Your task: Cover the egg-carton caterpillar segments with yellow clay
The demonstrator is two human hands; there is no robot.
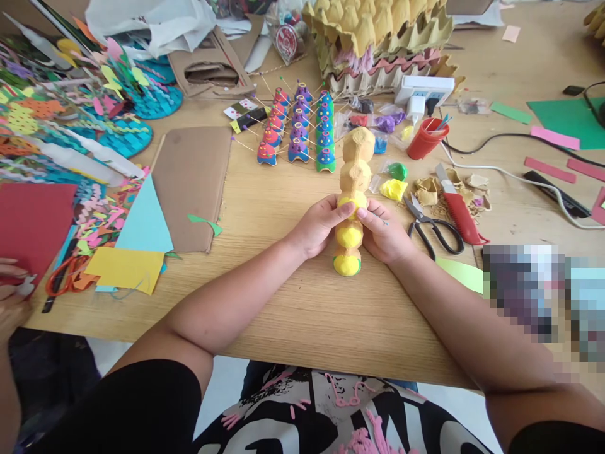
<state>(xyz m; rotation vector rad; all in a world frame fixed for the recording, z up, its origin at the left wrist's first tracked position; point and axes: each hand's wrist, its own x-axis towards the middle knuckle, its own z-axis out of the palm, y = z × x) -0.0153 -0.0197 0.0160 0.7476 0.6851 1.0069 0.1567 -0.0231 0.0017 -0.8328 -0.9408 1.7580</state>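
Between my two hands, upright above the table, is a strip of egg carton cups (357, 173). Its lower bumps are covered in yellow clay, with a little green at the bottom edge; the upper bumps are bare tan cardboard. My left hand (324, 224) grips its left side, thumb pressed on a yellow bump. From the right, my right hand (382, 230) holds it too, thumb on the same bump. Just beyond lie a lump of yellow clay (393, 189) and a lump of green clay (397, 170) on plastic wrap.
Finished caterpillars (299, 129) stand behind. To the right are scissors (432, 227), a red-handled knife (458, 205), a red cup (428, 139) and a power strip (424, 90). Egg trays (378, 38) are stacked at the back. Cardboard (189, 189) lies left, near another person's hand (12, 280).
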